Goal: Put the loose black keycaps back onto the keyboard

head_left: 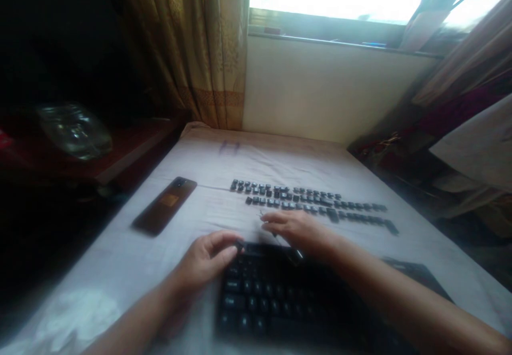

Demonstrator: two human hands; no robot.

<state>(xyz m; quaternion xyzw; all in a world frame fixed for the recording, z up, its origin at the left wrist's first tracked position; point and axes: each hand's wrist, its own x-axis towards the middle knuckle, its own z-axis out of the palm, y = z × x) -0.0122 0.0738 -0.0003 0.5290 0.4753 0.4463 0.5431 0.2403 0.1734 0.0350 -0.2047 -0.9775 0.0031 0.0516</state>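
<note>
A black computer keyboard (276,291) lies on the cloth in front of me, blurred by motion, with keycaps on its lower left part and a dark upper part. At its top left corner, my left hand (210,256) pinches a small black keycap (239,245) between thumb and forefinger. Above the keyboard's top edge, my right hand (298,229) is closed around a thin metal tool (298,257), mostly hidden by the palm, so its exact kind is unclear. Beyond that hand, loose black keycaps (276,203) lie in rows.
A dark smartphone (166,205) lies face down to the left on the white cloth (192,211). A flat dark object (424,277) is at the right. Farther left, a glass jar (76,131) stands on a dark red table (132,147). A curtain (212,50) hangs behind.
</note>
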